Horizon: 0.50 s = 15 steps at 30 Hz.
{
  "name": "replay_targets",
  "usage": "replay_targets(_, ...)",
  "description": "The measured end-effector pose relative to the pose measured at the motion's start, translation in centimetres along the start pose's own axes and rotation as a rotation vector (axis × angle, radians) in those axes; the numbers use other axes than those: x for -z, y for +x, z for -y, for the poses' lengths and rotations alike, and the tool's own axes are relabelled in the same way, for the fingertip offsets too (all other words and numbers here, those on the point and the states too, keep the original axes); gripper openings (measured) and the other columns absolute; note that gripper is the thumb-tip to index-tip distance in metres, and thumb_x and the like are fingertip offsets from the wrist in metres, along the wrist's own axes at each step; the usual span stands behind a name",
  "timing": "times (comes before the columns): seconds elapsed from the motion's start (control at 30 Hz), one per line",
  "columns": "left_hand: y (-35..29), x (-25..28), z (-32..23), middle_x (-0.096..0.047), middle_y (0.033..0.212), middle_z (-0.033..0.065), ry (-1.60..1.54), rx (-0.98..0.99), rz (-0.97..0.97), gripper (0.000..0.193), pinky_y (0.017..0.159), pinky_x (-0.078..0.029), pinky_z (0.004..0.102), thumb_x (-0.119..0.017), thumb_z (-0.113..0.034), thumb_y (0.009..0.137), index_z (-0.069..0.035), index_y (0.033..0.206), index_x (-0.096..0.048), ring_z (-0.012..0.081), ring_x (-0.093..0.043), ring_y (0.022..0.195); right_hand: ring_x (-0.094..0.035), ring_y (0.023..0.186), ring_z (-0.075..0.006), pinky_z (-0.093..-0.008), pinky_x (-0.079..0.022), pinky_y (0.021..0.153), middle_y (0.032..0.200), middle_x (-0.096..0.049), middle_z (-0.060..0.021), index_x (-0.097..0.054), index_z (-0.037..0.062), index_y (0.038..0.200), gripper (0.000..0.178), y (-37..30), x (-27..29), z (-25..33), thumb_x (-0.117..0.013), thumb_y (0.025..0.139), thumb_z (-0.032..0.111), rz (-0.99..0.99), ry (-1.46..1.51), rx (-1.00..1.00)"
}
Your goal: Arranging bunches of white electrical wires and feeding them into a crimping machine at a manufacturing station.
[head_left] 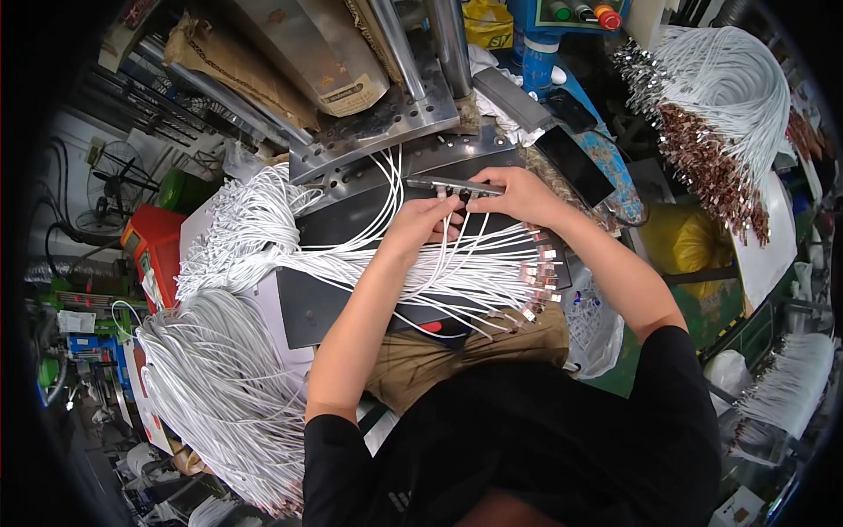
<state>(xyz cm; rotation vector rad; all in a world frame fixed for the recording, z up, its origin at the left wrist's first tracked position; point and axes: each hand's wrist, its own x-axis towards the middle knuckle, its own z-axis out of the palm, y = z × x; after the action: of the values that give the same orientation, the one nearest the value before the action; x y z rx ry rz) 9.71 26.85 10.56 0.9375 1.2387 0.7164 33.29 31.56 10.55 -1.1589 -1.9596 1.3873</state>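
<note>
A narrow metal bar lies level in front of the machine, with a few white cable ends against its near side. My right hand grips its right end, thumb below and fingers on top. My left hand is closed on a white cable just under the bar; part of its fingers is hidden. Under both hands a bundle of white cables crosses a dark board over my lap. Their small metal-tipped connectors fan out at the right.
Behind the bar stands a machine with a perforated steel plate and upright posts. A large cable heap lies at the left. A phone, a clear plastic bag and a red stop button are at the right.
</note>
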Motion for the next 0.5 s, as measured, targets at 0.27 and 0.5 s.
replay_targets(0.27,-1.1,2.5,-0.5,-0.061,0.072,-0.0045,0.041,0.018,-0.108,0.030,0.057,-0.042,0.0209,-0.069,-0.032,0.095,-0.003,0.095,-0.075,0.0074,-0.056,0.060,-0.065,0.083,-0.0090,-0.0251,-0.050,0.076,0.094,-0.074,-0.0055,-0.068,0.0025,0.117,0.039,0.7,0.3,-0.2,-0.081,0.084,0.021,0.005,0.088,-0.070)
replay_targets(0.5,-1.0,2.1,0.0,-0.058,0.068,-0.0070,0.139,0.035,-0.033,0.030,0.054,-0.036,0.0191,-0.069,-0.033,0.095,-0.003,0.093,-0.076,0.0048,-0.052,0.057,-0.065,0.084,-0.0090,-0.0244,-0.050,0.075,0.096,-0.074,-0.0063,-0.067,0.0020,0.118,0.040,0.1,0.3,0.1,-0.081,0.084,0.021,0.111,0.065,-0.096)
